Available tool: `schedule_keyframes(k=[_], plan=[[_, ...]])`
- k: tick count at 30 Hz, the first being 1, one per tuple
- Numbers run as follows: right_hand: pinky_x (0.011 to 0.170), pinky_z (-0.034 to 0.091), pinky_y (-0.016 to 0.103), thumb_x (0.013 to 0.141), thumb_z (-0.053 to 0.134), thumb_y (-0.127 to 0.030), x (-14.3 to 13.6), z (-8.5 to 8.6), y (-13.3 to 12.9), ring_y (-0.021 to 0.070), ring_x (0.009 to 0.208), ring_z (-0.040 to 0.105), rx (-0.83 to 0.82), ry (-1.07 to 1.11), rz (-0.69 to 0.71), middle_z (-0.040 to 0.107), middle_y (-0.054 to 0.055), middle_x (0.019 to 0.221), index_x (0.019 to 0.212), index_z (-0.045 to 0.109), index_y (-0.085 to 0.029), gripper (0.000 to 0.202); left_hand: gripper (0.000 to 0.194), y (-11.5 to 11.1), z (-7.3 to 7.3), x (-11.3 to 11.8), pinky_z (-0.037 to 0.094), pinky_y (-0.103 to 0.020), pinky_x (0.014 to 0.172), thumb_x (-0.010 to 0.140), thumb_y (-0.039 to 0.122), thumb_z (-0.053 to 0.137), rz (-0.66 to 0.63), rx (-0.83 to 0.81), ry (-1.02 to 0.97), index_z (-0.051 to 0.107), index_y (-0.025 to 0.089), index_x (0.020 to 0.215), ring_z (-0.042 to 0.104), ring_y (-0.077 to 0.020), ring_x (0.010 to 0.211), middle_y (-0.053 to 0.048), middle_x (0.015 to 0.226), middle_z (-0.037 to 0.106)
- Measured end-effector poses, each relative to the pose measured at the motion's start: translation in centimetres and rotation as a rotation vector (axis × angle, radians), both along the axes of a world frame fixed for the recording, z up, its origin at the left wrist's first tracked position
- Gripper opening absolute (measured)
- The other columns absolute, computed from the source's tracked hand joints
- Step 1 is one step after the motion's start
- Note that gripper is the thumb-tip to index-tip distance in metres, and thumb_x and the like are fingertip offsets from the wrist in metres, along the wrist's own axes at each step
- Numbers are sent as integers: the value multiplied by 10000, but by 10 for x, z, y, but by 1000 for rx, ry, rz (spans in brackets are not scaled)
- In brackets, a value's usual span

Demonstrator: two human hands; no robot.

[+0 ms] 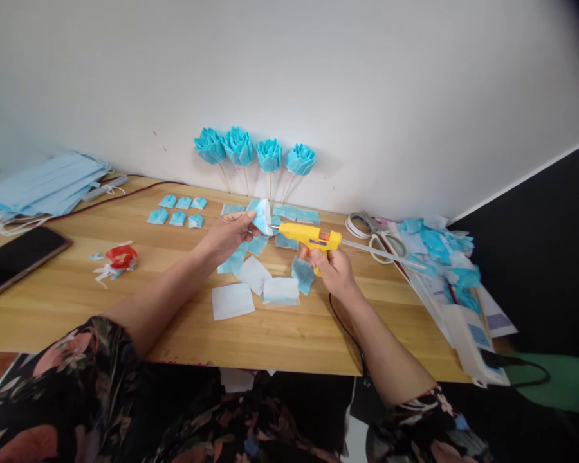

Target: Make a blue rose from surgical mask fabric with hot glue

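My left hand [234,233] pinches a folded piece of blue and white mask fabric [263,218] above the middle of the table. A yellow glue gun [306,235] is gripped in my right hand [334,270], with a clear glue stick [379,252] poking out of its back end. The gun's metal nozzle points left and meets or nearly meets the edge of the folded fabric; I cannot tell whether they touch. Beneath both hands lie several cut fabric pieces, among them a white rectangle [233,302] and a blue square [303,274].
Several blue fabric flowers [269,155] on sticks lean against the wall. Small folded petals [177,218] lie left of centre, near a red scrap [121,257]. Masks [43,183] and a phone [19,260] sit far left. Scissors [388,247], scraps [437,244] and a power strip [473,344] occupy the right.
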State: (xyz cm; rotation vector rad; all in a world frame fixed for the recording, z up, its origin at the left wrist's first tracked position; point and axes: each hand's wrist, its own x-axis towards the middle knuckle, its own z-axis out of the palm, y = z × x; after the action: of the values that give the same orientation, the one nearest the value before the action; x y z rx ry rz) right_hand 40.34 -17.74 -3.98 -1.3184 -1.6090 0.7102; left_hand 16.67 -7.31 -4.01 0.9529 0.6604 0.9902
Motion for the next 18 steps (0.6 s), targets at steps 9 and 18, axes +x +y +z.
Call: schedule_keyframes(k=[9, 18], plan=[[624, 475, 286, 930, 505, -622, 3, 7, -2, 154, 668, 579, -40, 250, 94, 673, 55, 788, 896, 725, -192, 484, 307, 4, 1, -2, 388, -232, 564, 738, 413, 826, 34, -53, -61, 677, 145, 714, 582, -108, 618, -18, 664, 661], [537, 485, 277, 851, 571, -694, -1, 6, 3, 185, 696, 663, -169, 481, 65, 726, 88, 826, 855, 731, -188, 531, 392, 2, -7, 0, 369, -227, 552, 686, 476, 851, 28, 87, -9, 663, 137, 626, 506, -86, 564, -7, 599, 599]])
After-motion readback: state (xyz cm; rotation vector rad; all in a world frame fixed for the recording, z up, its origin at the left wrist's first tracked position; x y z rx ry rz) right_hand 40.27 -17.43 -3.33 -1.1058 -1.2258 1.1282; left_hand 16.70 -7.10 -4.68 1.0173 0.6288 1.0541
